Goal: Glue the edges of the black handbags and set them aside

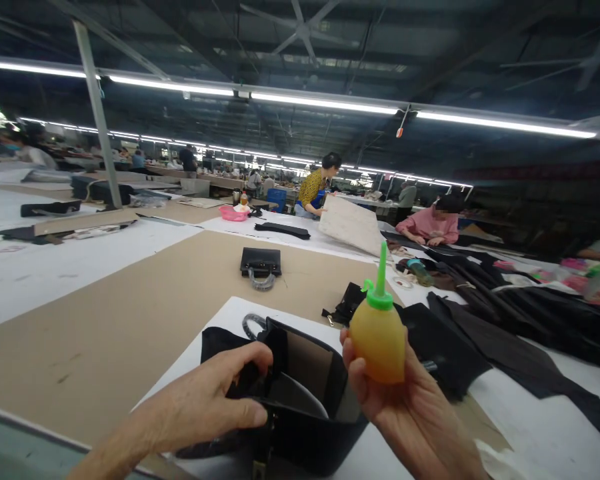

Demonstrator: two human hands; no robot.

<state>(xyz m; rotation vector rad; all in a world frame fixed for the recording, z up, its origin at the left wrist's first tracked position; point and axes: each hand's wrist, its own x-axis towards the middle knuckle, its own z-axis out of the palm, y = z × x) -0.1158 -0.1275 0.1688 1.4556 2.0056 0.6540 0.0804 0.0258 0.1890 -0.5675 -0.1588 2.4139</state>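
Note:
A black handbag (310, 427) with a grey-brown lining gapes open on a white sheet right in front of me. My left hand (210, 393) grips the bag's left side, thumb along the outer edge and the other fingers partly hidden at the opening. A plastic-wrapped handle (254, 325) stands up behind its far rim. In my right hand (395, 407) is a yellow squeeze bottle (379, 337), held upright to the right of the bag, its green nozzle pointing up. The fingers wrap the bottle's lower half.
Farther back on the brown board (190, 287) lies a small black handbag (261, 262). Black material pieces (450, 340) cover the right side. A person lifts a pale board (353, 223); another in a pink top (440, 230) works at the right. A pink basket (233, 213) stands behind.

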